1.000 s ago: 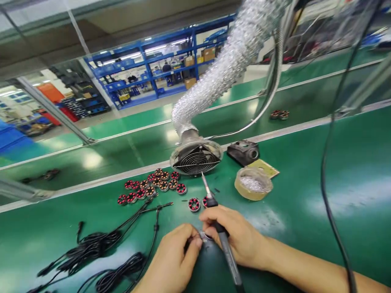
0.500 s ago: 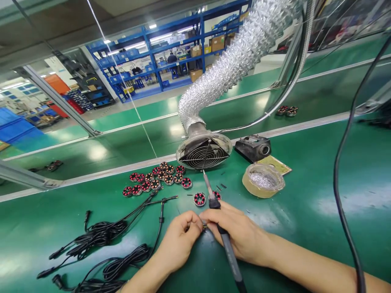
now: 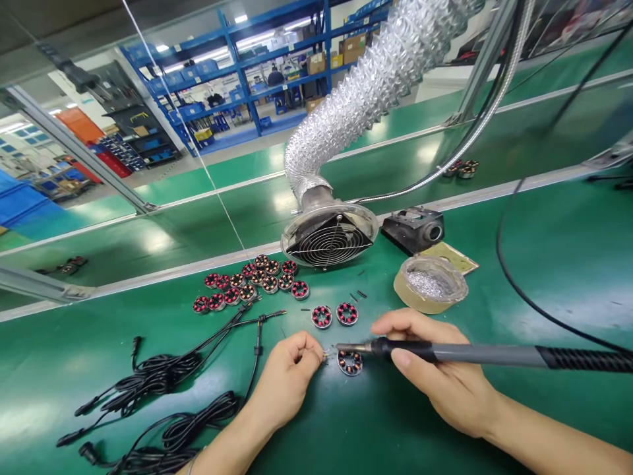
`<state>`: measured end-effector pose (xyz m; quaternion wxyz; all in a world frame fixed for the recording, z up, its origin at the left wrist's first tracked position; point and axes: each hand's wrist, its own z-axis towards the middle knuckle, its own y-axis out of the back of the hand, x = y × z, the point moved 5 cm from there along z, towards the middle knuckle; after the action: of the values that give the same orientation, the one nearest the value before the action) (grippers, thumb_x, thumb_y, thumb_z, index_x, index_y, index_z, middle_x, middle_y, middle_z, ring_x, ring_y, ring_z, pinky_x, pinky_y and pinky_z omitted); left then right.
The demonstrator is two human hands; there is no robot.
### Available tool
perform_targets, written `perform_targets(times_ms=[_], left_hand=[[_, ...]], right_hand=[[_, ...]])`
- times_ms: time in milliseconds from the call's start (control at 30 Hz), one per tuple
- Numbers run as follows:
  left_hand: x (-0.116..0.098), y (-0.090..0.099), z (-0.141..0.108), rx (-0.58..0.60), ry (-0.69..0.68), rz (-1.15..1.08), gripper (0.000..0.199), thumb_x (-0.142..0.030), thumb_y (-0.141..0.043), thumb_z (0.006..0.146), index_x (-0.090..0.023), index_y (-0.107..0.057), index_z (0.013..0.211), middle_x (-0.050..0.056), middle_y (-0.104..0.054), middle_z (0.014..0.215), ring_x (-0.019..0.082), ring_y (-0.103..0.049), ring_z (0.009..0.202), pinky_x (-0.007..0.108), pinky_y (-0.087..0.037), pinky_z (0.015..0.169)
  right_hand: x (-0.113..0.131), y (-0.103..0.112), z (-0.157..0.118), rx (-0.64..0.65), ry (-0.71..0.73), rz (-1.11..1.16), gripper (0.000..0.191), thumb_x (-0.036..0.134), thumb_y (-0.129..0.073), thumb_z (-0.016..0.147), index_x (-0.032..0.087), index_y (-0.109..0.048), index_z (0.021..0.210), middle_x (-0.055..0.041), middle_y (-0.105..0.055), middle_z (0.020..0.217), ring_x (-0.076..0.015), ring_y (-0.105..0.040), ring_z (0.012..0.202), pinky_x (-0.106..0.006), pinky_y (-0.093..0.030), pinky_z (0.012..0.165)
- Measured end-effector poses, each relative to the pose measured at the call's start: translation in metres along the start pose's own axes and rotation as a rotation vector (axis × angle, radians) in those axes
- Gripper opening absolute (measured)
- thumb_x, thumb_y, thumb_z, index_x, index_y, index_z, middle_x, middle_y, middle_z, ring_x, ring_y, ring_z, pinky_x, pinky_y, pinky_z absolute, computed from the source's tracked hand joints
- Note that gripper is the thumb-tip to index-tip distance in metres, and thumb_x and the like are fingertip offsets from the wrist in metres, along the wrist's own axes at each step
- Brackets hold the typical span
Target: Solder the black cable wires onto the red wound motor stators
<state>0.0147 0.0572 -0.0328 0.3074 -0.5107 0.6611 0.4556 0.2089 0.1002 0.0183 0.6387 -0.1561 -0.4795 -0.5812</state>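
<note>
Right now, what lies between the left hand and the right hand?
In the head view, the soldering iron in the right hand points toward fine wire ends by the left hand, with a copper-wound ring partly behind the iron.

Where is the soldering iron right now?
In the head view, right of centre, the soldering iron is in the right hand, its tip pointing left towards the left hand, just past the nearest copper-wound ring.

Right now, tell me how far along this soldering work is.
The black cables look prepared: bare ends show. In hand: the right hand holds the soldering iron, tip near thin leads in the left hand. Likely left: two nearer red coils, no cable visibly attached; clustered coils, unclear.
</note>
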Motion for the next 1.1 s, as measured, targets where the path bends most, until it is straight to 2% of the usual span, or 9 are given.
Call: perform_targets(times_ms=[67,200,733,1100], left_hand=[[0.001,0.0,0.0,0.005,-0.001,0.006,0.024,-0.043,-0.046,0.071,-0.021,-0.049,0.066,-0.008,-0.033,0.055,0.011,-0.026,0.053,0.025,-0.02,0.052],[0.001,-0.001,0.001,0.005,0.006,0.006,0.024,-0.044,-0.046,0.072,-0.021,-0.048,0.065,-0.008,-0.034,0.055,0.011,-0.027,0.053,0.025,-0.02,0.052],[0.002,-0.003,0.002,0.003,-0.003,0.017,0.023,-0.042,-0.047,0.072,-0.021,-0.048,0.064,-0.007,-0.037,0.055,0.011,-0.03,0.053,0.025,-0.022,0.052],[0.003,-0.002,0.001,-0.002,-0.014,0.008,0.023,-0.04,-0.051,0.074,-0.02,-0.051,0.064,-0.006,-0.04,0.056,0.012,-0.034,0.054,0.025,-0.025,0.053]], right_hand=[[-0.003,-0.003,0.0,-0.005,-0.012,0.037,0.011,0.017,-0.05,0.084,0.022,-0.06,0.088,0.0046,-0.055,0.061,-0.0111,-0.049,0.047,-0.021,-0.038,0.044],[-0.006,-0.007,0.0,0.007,-0.006,0.046,0.012,0.017,-0.048,0.082,0.021,-0.06,0.083,0.0034,-0.057,0.065,-0.0117,-0.049,0.052,-0.022,-0.038,0.048],[-0.001,-0.01,0.001,0.084,0.015,0.089,0.014,0.017,-0.048,0.08,0.02,-0.061,0.083,0.0015,-0.056,0.066,-0.013,-0.049,0.053,-0.025,-0.035,0.049],[0.003,-0.012,-0.002,0.039,0.063,0.111,0.015,0.018,-0.047,0.079,0.02,-0.062,0.084,0.0,-0.058,0.066,-0.0146,-0.049,0.053,-0.027,-0.034,0.049]])
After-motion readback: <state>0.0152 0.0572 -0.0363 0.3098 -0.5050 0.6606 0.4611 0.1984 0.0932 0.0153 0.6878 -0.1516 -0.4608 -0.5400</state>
